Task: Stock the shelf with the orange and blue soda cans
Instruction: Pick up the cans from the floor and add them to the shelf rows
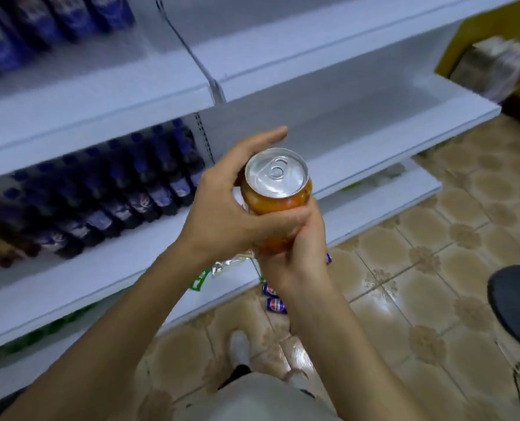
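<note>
You hold one orange soda can [278, 189] upright before the white shelf [404, 147], with your left hand [222, 214] and right hand [295, 256] both wrapped round it. It isn't shelved yet, and blue soda cans [276, 305] wait on the floor [435, 238], so most stocking looks undone.

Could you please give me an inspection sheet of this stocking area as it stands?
Surface: white shelf, blue-capped bottles lined in its left bay.
Job's things: orange can upright, off the shelf; blue cans on the tiled floor.
Clutter: crumpled plastic wrap below the hands.
Hands: left hand and right hand both grip the orange can.
Cables: nothing seen.
Surroundings: wrapped boxes at far right.
</note>
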A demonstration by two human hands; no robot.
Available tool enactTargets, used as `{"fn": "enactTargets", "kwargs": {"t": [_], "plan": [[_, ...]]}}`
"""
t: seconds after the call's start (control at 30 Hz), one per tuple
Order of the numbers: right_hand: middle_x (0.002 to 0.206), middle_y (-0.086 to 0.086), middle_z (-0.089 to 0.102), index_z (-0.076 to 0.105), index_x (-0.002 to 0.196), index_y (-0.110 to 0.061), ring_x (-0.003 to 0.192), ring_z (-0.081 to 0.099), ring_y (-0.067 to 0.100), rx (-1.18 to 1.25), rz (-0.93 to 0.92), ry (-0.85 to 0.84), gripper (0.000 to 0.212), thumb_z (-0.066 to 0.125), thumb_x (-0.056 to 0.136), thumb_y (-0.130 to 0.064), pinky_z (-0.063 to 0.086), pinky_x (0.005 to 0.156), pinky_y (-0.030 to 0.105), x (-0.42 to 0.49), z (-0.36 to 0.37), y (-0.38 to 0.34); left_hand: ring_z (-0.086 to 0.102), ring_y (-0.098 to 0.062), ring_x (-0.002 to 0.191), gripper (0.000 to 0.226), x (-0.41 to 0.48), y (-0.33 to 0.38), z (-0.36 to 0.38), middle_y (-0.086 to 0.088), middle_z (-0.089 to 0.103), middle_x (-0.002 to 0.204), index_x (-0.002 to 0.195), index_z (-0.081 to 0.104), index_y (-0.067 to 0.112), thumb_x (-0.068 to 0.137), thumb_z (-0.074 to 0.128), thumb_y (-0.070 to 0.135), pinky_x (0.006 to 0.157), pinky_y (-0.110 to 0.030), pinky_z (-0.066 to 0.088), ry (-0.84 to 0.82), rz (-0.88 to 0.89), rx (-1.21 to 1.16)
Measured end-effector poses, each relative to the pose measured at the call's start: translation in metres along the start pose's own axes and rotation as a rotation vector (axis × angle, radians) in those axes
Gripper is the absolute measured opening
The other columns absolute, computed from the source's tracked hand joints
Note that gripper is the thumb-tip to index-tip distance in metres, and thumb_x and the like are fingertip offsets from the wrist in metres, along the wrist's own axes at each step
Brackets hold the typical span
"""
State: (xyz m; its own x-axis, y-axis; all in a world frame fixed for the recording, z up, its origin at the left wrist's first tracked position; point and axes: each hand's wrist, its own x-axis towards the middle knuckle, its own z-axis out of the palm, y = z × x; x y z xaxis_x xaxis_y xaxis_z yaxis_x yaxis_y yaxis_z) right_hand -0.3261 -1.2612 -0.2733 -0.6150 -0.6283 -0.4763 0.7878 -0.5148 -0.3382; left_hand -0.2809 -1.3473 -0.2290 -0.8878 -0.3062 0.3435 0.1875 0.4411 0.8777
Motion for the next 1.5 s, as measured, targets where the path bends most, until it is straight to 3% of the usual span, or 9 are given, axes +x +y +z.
{"fn": "enactTargets", "kwargs": {"t": [0.27, 0.5, 0.6, 0.77, 0.93, 1.07, 1.23, 1.37, 1.5], "plan": [[0.096, 0.006, 0.074, 0.072, 0.1, -0.019, 0.094, 0.07, 0.021, 0.066, 0.038, -0.121, 0.034, 0.051, 0.087, -0.042, 0.054, 0.086, 0.036, -0.035, 0.059, -0.002, 0.064, -0.005, 0.099, 0.068, 0.017, 0.057, -0.023, 0.008, 0.061, 0.115, 0.125, 0.049, 0.031, 0.063, 0.075, 0.037, 0.082, -0.022, 0.053, 0.089, 0.052, -0.114], [0.101, 0.006, 0.073, 0.071, 0.105, -0.018, 0.107, 0.066, 0.025, 0.038, -0.028, -0.158, 0.035, 0.048, 0.087, -0.038, 0.046, 0.101, 0.041, -0.05, 0.077, -0.019, 0.063, -0.011, 0.107, 0.092, 0.017, 0.073, -0.024, 0.001, 0.056, 0.126, 0.133, 0.039, 0.033, 0.054, 0.082, 0.053, 0.088, -0.029, 0.053, 0.052, 0.047, -0.159], [0.101, 0.006, 0.072, 0.07, 0.105, -0.021, 0.105, 0.067, 0.024, -0.007, -0.056, -0.195, 0.033, 0.045, 0.088, -0.034, 0.048, 0.099, 0.039, -0.057, 0.086, -0.02, 0.063, -0.012, 0.107, 0.085, 0.012, 0.074, -0.033, 0.005, 0.063, 0.118, 0.131, 0.043, 0.02, 0.059, 0.083, 0.041, 0.088, -0.03, 0.052, 0.047, 0.039, -0.173], [0.103, 0.009, 0.073, 0.065, 0.117, -0.012, 0.096, 0.07, 0.022, -0.18, -0.149, -0.315, 0.041, 0.041, 0.095, -0.037, 0.055, 0.085, 0.035, -0.071, 0.097, -0.001, 0.067, -0.007, 0.094, 0.057, 0.001, 0.077, -0.058, 0.012, 0.069, 0.101, 0.113, 0.051, 0.03, 0.061, 0.076, 0.036, 0.076, -0.021, 0.053, 0.115, 0.041, -0.228], [0.124, 0.01, 0.063, 0.051, 0.132, -0.018, 0.115, 0.061, 0.026, -0.499, -0.411, -0.448, 0.065, 0.059, 0.08, -0.056, 0.05, 0.096, 0.046, -0.082, 0.111, 0.051, 0.07, -0.015, 0.09, 0.059, -0.012, 0.076, -0.109, 0.002, 0.072, 0.098, 0.114, 0.055, 0.019, 0.061, 0.071, 0.04, 0.069, -0.023, 0.055, 0.169, 0.028, -0.388], [0.121, 0.005, 0.064, 0.046, 0.132, -0.02, 0.113, 0.062, 0.024, -0.647, -0.571, -0.44, 0.073, 0.076, 0.068, -0.038, 0.052, 0.094, 0.044, -0.084, 0.124, 0.095, 0.07, -0.018, 0.092, 0.065, -0.031, 0.08, -0.152, -0.002, 0.071, 0.101, 0.119, 0.054, 0.014, 0.063, 0.069, 0.044, 0.071, -0.025, 0.056, 0.12, 0.011, -0.394], [0.116, 0.0, 0.066, 0.047, 0.129, -0.021, 0.103, 0.066, 0.01, -0.695, -0.617, -0.496, 0.067, 0.078, 0.07, -0.021, 0.053, 0.078, 0.018, -0.092, 0.146, 0.146, 0.07, -0.022, 0.092, 0.064, -0.056, 0.082, -0.21, -0.005, 0.072, 0.1, 0.117, 0.057, 0.017, 0.063, 0.072, 0.046, 0.075, -0.033, 0.056, 0.151, -0.049, -0.453], [0.118, 0.001, 0.066, 0.048, 0.127, -0.023, 0.108, 0.065, 0.016, -0.696, -0.541, -0.595, 0.069, 0.08, 0.067, -0.028, 0.055, 0.086, 0.029, -0.097, 0.169, 0.19, 0.068, -0.023, 0.102, 0.088, -0.086, 0.086, -0.262, -0.006, 0.07, 0.112, 0.125, 0.055, 0.017, 0.054, 0.071, 0.066, 0.083, -0.038, 0.055, 0.194, -0.07, -0.425], [0.122, -0.006, 0.054, 0.045, 0.12, -0.031, 0.11, 0.06, 0.012, -0.841, -0.898, -0.576, 0.069, 0.084, 0.068, -0.009, 0.055, 0.083, 0.027, -0.1, 0.19, 0.241, 0.065, -0.018, 0.107, 0.071, -0.124, 0.086, -0.311, -0.001, 0.071, 0.11, 0.113, 0.062, 0.023, 0.066, 0.042, 0.072, 0.095, -0.041, 0.051, 0.284, -0.061, -0.507]]}}
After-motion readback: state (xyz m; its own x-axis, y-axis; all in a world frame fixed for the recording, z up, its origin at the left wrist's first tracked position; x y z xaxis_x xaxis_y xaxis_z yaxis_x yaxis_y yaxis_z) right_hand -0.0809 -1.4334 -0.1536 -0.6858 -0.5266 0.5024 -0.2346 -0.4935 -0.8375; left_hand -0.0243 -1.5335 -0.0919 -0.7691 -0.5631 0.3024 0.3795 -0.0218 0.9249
